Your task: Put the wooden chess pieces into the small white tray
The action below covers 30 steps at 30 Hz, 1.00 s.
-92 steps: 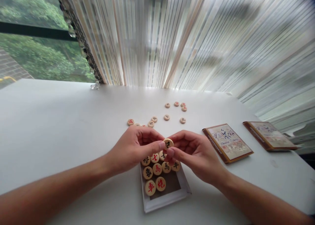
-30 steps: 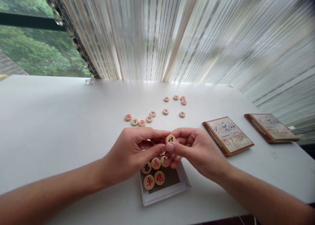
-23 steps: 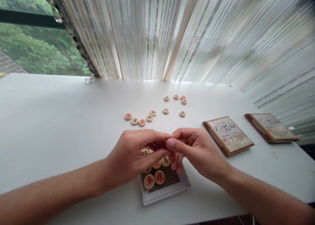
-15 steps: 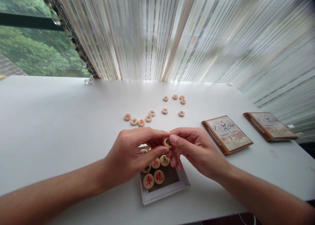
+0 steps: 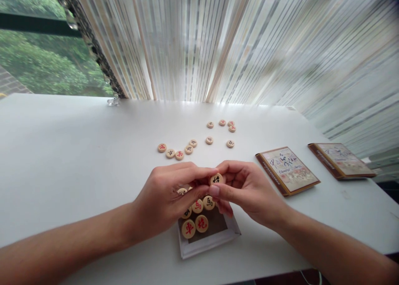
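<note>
Our left hand (image 5: 165, 197) and our right hand (image 5: 246, 191) meet low in the centre of the frame, both curled nearly closed, with a round wooden xiangqi piece (image 5: 216, 179) pinched between their fingertips. The piece stands tilted, its black character facing up toward us, and we cannot tell which hand bears more of it. Directly below the hands lies a shallow white box (image 5: 202, 247), its dark inner floor showing between the pieces. In it sit more wooden pieces (image 5: 201, 224), some marked in red and some in black, the upper ones partly hidden under our left hand and nearly touching our fingers. Above the hands, toward the middle of the white table (image 5: 77, 152), eleven loose pieces (image 5: 209, 140) lie apart from the box in a scattered arc, well apart from our fingers. To the right, two brown-edged Chinese chess booklets (image 5: 287, 171) lie flat, just apart from each other. A pale striped curtain (image 5: 218, 48) fills the top of the frame, and at the upper left a window (image 5: 40, 64) looks out on green trees.
</note>
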Motion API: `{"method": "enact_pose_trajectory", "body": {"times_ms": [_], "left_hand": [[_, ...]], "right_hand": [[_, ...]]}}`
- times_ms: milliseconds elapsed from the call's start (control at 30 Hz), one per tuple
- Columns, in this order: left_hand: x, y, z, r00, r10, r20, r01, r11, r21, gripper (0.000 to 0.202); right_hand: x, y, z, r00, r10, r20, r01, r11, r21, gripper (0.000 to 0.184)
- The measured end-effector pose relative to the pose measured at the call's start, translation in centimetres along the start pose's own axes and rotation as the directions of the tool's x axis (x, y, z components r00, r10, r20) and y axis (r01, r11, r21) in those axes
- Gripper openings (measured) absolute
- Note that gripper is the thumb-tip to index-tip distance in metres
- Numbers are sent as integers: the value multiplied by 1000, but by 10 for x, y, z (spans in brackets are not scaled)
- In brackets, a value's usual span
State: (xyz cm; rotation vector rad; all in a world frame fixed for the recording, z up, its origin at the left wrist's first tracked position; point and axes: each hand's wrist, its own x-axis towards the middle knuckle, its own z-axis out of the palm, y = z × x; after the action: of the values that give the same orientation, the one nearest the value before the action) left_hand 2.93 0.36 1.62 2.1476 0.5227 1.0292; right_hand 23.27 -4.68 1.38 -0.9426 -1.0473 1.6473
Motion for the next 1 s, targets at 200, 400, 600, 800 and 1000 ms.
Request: {"method": "enact_pose_trajectory", "body": {"times_ms": [200, 400, 600, 800, 1000], "left_hand": [[-1, 2, 1, 999, 33, 7, -32, 999, -28, 30], [-1, 4, 1, 1000, -18, 6, 18, 995, -98, 23], [-1, 3, 2, 999, -53, 9, 54, 983, -177, 26], [-1, 2, 1, 999, -43, 1, 43, 982, -186, 22], [-3, -3, 2, 996, -90, -3, 86, 963, -257, 21]], "right_hand": [[-2, -1, 1, 1000, 15, -9, -15, 1000, 17, 33], [-4, -5, 3, 1000, -1, 4, 1, 1000, 8, 29], [-7, -6, 4, 999, -50, 7, 50, 998, -33, 22], [-9, -6, 3, 993, -113, 25, 115, 988, -105, 14], [-8, -3, -4, 967, -240, 84, 254, 919, -300, 14]]}}
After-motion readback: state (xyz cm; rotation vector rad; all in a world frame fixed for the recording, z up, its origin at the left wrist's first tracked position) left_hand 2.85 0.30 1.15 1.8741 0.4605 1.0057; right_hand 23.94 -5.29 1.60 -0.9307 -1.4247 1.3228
